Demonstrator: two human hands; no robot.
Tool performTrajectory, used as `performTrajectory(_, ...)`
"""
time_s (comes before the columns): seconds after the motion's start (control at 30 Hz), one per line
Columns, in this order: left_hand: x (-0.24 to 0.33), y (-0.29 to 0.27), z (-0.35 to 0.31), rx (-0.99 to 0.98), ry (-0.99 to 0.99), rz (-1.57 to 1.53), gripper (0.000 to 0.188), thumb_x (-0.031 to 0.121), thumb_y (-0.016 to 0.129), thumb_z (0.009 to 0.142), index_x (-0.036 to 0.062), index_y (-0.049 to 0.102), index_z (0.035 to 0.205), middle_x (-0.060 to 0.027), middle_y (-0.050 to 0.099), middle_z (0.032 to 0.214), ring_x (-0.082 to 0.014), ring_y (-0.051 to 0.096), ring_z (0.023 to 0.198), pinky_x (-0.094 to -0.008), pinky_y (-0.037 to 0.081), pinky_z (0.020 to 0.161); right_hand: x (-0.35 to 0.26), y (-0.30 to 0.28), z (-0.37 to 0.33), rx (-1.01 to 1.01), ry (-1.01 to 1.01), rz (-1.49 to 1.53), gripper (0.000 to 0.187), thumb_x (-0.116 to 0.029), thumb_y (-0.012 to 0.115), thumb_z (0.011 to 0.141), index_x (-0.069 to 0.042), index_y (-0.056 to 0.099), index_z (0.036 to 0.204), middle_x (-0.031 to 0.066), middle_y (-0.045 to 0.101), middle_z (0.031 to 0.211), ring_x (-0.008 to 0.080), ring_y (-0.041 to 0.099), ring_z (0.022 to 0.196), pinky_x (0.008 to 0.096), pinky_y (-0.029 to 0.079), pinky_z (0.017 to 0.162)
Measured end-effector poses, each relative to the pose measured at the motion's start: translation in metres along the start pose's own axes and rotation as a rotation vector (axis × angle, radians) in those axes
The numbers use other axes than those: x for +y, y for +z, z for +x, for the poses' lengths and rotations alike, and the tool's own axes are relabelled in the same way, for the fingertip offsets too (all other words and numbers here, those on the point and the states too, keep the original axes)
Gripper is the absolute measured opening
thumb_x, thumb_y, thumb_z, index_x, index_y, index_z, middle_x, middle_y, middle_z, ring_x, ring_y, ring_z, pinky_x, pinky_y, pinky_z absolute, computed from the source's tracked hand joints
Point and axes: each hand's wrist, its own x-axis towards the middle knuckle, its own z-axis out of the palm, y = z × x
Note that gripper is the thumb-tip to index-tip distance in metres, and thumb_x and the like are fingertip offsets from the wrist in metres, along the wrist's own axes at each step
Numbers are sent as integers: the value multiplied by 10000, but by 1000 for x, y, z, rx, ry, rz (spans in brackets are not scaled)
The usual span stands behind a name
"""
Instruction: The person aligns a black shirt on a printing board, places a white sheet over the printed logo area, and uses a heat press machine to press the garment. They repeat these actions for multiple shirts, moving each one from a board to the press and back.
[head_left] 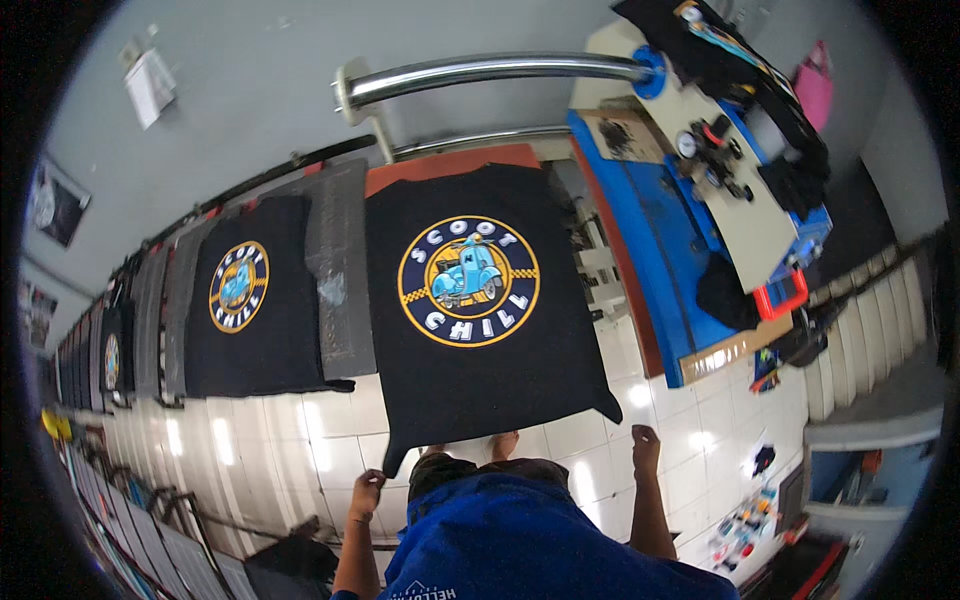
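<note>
A black T-shirt (480, 385) lies spread on a flat board in front of me, its near end hanging past the board. On its chest is a round print (468, 282) of a light-blue scooter in a yellow and navy ring. At the shirt's near left corner, which is drawn to a point, my left hand (368, 492) has its fingers pinched on the cloth. My right hand (646, 450) is a little off the near right corner, its fingers curled together around nothing visible.
Left of me, another black shirt (255, 350) with the same print lies on a grey board (345, 290), and more boards continue in a row. A blue and cream press machine (640, 240) with a gauge stands at the right. A chrome rail (490, 76) runs behind, above a tiled floor (570, 450).
</note>
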Motion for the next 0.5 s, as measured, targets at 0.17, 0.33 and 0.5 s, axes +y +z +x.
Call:
performTrajectory(0.17,49,-22,42,-291,168,781,286,309,614,872,34,694,882,-188,704,955,-349,665,946,-417,517,835,-15,-9,-60,164,258,16,243,-228,576,936,-62,660,1092,57,650,939,149,601,823,321,495,677)
performTrajectory(0.33,182,-45,78,-1023,250,651,356,289,513,982,-11,704,976,-134,711,942,-237,658,926,-342,502,848,-3,20,-153,244,308,112,248,-242,587,930,-52,657,1074,55,663,950,154,616,836,315,499,681)
performTrajectory(0.5,271,-33,80,-1333,346,866,340,238,483,999,-29,692,978,-114,710,957,-206,655,905,-325,506,846,-2,86,-258,261,248,-174,252,-202,635,903,10,668,1035,139,690,948,246,661,863,343,508,780)
